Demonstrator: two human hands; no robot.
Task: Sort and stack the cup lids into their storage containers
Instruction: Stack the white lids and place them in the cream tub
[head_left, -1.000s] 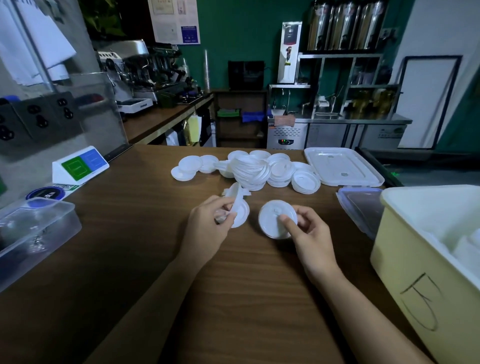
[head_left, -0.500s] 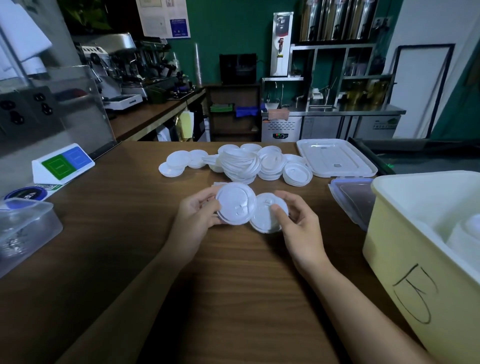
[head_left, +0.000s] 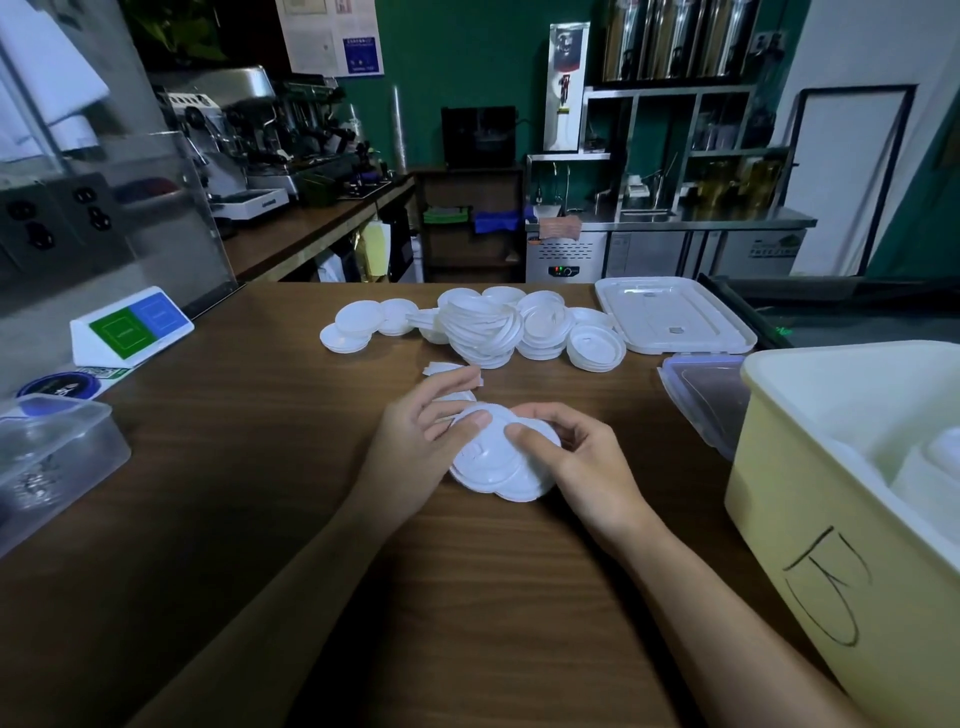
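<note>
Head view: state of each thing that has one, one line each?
Held lids, overlapping, between both hands.
Left hand, grips them.
Right hand, grips them.
Lid pile, loose, unsorted.
Yellow bin, open, white items inside.
White cover, off, lying flat.

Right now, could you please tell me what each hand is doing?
Left hand: holding the white lids.
Right hand: holding the same white lids.

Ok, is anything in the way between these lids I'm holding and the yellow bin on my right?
Nothing visible does. The lids sit between your left hand and right hand, and the yellow bin is open-topped. Only a flat clear lid lies on the table beside the bin, likely low enough to pass over.
</note>
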